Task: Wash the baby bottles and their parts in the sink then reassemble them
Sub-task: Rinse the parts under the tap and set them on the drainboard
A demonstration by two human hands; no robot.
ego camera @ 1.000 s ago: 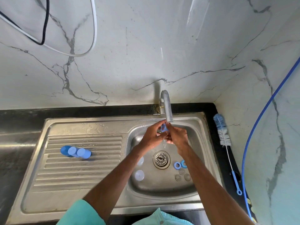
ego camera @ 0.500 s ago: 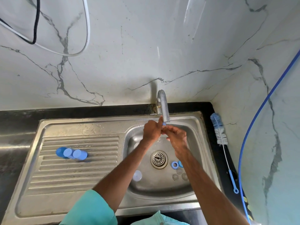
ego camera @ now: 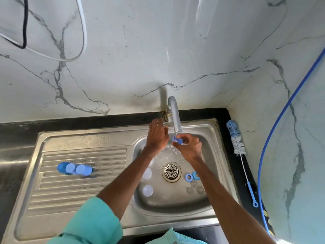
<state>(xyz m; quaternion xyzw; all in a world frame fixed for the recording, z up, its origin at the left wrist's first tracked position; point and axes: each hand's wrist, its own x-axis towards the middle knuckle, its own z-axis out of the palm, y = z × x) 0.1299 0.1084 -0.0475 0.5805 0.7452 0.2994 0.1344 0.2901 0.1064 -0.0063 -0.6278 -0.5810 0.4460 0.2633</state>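
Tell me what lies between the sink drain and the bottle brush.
In the head view, two blue rings lie on the basin floor between the drain and the bottle brush, then the sink's right wall.

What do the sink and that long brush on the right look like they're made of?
The sink looks like brushed stainless steel: grey, dully reflective, with pressed drainboard ridges. The brush seems to have blue and white synthetic bristles on a thin wire stem, ending in a blue, probably plastic, handle.
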